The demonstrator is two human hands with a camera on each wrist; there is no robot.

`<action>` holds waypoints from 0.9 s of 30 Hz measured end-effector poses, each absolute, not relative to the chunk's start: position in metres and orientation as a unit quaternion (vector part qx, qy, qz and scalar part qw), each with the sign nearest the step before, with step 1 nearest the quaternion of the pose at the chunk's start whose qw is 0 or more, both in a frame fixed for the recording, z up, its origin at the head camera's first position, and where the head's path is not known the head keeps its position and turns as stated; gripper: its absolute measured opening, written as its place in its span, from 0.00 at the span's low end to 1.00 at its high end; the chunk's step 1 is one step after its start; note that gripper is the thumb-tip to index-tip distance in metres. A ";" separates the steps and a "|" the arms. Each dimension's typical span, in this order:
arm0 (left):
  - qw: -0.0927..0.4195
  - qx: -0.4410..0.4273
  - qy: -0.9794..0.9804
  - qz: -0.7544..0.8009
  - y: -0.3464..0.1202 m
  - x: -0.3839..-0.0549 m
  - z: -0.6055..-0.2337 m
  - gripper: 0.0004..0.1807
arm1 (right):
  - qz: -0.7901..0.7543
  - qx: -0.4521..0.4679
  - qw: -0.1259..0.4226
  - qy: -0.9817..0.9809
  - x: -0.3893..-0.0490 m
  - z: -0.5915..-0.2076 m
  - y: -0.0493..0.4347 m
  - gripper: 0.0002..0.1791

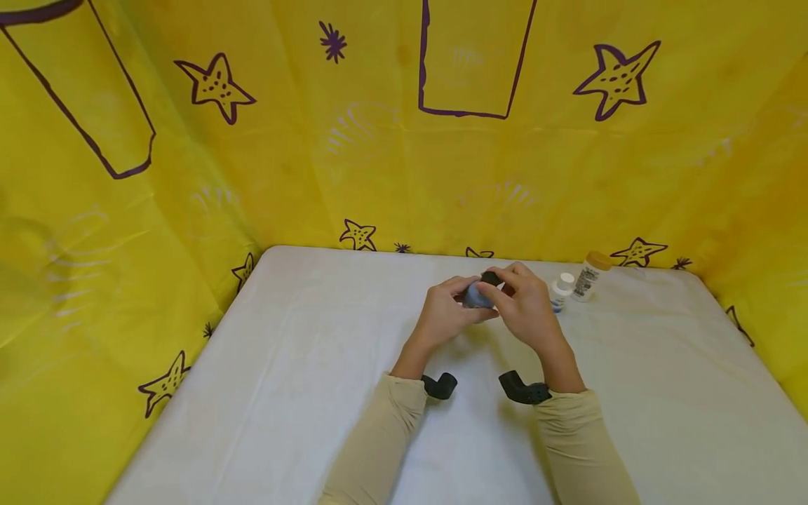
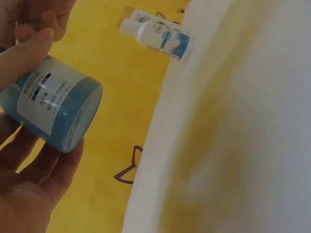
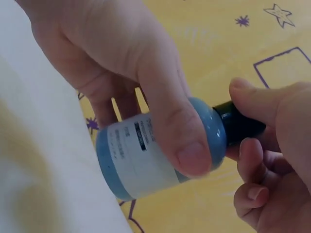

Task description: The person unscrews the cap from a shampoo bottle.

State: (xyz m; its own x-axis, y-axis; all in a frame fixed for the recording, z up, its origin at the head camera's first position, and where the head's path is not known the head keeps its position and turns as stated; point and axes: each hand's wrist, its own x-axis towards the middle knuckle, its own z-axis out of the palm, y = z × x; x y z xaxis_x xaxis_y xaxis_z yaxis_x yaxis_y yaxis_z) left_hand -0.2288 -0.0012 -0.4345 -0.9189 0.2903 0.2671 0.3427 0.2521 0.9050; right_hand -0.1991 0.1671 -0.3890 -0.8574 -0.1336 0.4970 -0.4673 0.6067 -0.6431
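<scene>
A blue bottle (image 3: 141, 155) with a white printed label is held tilted above the table. My left hand (image 1: 445, 312) grips its body, thumb across the label and fingers round the far side. At the bottle's top, my right hand (image 1: 527, 305) pinches the black cap (image 3: 240, 122) between thumb and fingers. The cap sits on the bottle's neck. In the left wrist view the bottle's flat base (image 2: 82, 119) faces the camera, and the cap is hidden behind the left hand.
Right of the hands stand a small white bottle (image 1: 561, 291) with a blue lower part and a taller white bottle (image 1: 590, 277) with an orange lid. Both are near the far edge of the white table (image 1: 303, 351). Yellow patterned cloth (image 1: 379, 175) hangs behind and at the sides.
</scene>
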 end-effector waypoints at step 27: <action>-0.052 -0.220 -0.796 -0.562 -0.020 -0.234 -0.427 0.29 | 0.485 0.220 0.060 -0.844 -0.199 -0.390 0.177 0.26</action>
State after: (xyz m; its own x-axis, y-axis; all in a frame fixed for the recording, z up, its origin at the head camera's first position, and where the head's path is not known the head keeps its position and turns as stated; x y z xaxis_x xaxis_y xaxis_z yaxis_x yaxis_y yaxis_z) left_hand -0.2340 -0.0197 -0.4271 -0.8977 0.4086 0.1649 0.2920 0.2715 0.9171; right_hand -0.1989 0.1774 -0.3900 -0.8959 -0.3132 0.3150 -0.4298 0.4317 -0.7930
